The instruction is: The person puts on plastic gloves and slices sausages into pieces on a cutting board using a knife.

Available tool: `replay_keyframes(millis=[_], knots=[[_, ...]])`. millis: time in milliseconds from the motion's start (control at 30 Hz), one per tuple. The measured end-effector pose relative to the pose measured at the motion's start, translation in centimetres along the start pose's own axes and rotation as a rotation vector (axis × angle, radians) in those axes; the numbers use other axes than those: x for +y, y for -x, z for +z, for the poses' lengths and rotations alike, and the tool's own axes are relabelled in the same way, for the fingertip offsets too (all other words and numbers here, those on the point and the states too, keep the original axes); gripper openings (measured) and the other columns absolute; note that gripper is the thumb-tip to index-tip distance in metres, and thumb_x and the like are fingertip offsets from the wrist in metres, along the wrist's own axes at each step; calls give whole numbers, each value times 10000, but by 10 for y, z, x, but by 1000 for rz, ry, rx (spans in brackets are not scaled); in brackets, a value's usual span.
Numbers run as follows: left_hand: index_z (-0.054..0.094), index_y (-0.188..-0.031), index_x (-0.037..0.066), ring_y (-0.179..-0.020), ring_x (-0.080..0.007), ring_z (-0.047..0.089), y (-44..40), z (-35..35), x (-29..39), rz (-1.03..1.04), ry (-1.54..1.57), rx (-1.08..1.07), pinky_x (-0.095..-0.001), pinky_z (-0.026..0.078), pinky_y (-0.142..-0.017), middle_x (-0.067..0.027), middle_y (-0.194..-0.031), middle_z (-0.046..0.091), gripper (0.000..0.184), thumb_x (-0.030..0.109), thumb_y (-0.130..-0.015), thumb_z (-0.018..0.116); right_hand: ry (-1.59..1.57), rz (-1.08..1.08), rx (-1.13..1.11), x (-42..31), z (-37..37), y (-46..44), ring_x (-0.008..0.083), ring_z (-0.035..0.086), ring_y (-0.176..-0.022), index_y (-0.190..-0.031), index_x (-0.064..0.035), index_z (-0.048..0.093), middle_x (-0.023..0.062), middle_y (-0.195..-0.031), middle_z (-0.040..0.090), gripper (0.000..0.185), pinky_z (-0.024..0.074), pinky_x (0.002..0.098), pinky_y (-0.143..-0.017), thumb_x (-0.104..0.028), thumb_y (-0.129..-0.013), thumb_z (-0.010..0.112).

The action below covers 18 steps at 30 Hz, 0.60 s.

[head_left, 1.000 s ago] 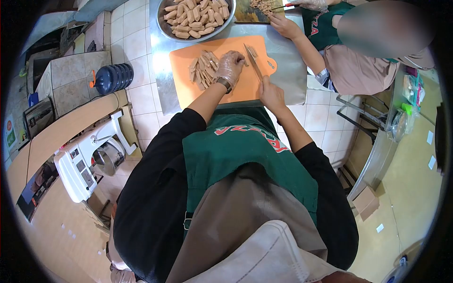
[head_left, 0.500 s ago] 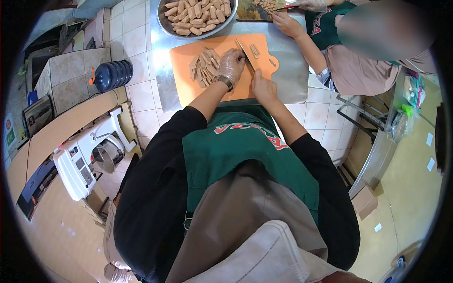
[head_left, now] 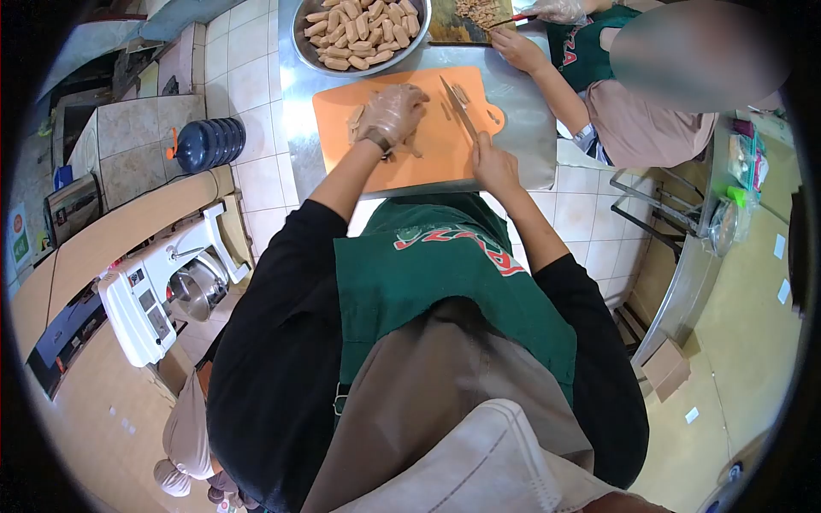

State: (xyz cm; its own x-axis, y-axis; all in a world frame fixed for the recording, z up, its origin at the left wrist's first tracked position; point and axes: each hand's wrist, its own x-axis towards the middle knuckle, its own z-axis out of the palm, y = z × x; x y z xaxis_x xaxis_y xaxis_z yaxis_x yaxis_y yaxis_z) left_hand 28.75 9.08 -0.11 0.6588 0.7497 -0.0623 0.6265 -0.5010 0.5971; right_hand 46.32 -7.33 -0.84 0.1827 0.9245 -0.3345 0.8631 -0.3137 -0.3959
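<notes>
An orange cutting board (head_left: 428, 158) lies on the metal table (head_left: 528, 128). My left hand (head_left: 395, 114), in a clear plastic glove, is over the pile of cut sausage strips (head_left: 356, 121) and hides most of it; its fingers are curled, and what they hold is hidden. My right hand (head_left: 495, 166) is bare and closed around the handle of a knife (head_left: 459, 107), whose blade points up and left over the board's right part. Beside the blade lie a few small cut strips (head_left: 461, 92). A metal bowl (head_left: 301, 47) full of sausages stands behind the board.
At the upper right a co-worker's hands (head_left: 516, 49) work with a knife over chopped food on a dark board (head_left: 445, 27). On the left are a blue water bottle (head_left: 209, 143) and a white mixer (head_left: 137, 312). Another person (head_left: 186, 432) shows at the lower left.
My left hand has moved left from beside the knife to over the strips. The knife in my right hand has shifted right, away from my left hand. More of the person at the lower left shows.
</notes>
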Motion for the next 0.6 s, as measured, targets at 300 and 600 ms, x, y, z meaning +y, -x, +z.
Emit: replay_keyframes(millis=[300, 600], knots=[[679, -836, 109, -896, -256, 651, 3, -22, -2, 243, -447, -415, -421, 517, -737, -100, -917, 678, 139, 199, -801, 580, -2, -92, 3, -4, 18, 10, 388, 621, -571, -946, -45, 421, 206, -602, 609, 157, 475, 524, -538, -197, -908, 431], [673, -957, 122, -985, -285, 607, -15, -24, 23, -75, -267, -453, -416, 501, -783, -104, -1023, 635, 257, 231, -725, 648, -9, -6, 86, 6, 20, -2, 408, 600, -540, -979, -59, 392, 215, -577, 587, 184, 463, 532, -506, -229, -927, 443]])
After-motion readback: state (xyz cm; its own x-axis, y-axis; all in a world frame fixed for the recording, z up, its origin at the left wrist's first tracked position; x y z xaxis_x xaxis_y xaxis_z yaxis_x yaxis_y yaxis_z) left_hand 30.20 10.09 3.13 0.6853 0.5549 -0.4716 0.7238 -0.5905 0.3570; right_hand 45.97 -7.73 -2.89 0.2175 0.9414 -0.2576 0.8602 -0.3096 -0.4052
